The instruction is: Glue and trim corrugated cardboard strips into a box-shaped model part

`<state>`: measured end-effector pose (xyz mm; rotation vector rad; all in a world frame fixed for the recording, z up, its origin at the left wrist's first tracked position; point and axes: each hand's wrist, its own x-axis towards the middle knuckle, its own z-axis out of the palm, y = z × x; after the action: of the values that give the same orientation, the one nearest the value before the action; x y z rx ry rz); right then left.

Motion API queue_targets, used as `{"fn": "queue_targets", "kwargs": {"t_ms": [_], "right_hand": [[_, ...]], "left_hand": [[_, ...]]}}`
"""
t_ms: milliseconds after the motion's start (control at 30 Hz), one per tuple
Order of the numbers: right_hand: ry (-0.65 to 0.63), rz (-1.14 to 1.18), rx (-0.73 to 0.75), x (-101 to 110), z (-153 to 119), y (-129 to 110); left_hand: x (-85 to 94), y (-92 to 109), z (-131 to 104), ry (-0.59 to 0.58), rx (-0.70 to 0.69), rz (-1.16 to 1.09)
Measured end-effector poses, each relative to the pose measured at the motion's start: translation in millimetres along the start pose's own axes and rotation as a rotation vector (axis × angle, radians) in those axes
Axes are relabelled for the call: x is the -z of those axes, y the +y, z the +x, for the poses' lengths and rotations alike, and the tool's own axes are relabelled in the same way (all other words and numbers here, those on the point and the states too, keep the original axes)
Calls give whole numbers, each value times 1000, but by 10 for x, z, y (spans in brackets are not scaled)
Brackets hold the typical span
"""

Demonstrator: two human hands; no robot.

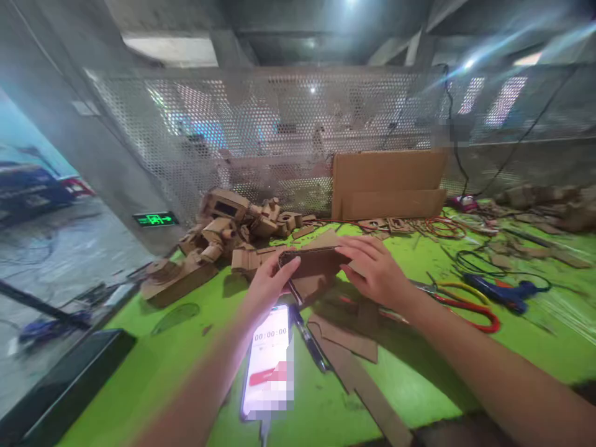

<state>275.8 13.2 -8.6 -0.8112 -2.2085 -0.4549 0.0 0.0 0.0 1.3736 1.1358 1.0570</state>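
Note:
Between my two hands is a folded piece of brown cardboard [314,273], held tilted just over the green table. My left hand [270,279] grips its left edge, the thumb in front and the fingers mostly hidden behind. On the other side my right hand [377,270] pinches the upper right edge between thumb and fingers. Below the cardboard lie a black pen [311,344] and a lit phone [270,360] showing a zeroed timer. Flat cardboard strips [349,366] are spread beside the pen.
Built cardboard parts [218,233] are heaped at the back left. Scissors with red and yellow handles [479,316] and a blue glue gun [505,292] lie on the right. A large cardboard sheet [391,174] leans against the mesh screen. A black box [74,385] sits front left.

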Motion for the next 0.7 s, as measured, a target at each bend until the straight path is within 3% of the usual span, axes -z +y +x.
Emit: {"fn": "queue_targets", "kwargs": {"t_ms": [133, 233, 500, 600, 700], "right_hand": [[-78, -50, -183, 51, -141, 239], [-37, -25, -278, 129, -176, 281], [-142, 100, -272, 226, -71, 103], [-240, 43, -356, 504, -191, 316], [-434, -186, -690, 1025, -574, 724]], "left_hand": [[21, 18, -38, 18, -81, 51], [9, 58, -69, -15, -209, 84], [27, -5, -19, 155, -153, 151], [30, -30, 19, 215, -109, 24], [9, -7, 49, 249, -18, -187]]}}
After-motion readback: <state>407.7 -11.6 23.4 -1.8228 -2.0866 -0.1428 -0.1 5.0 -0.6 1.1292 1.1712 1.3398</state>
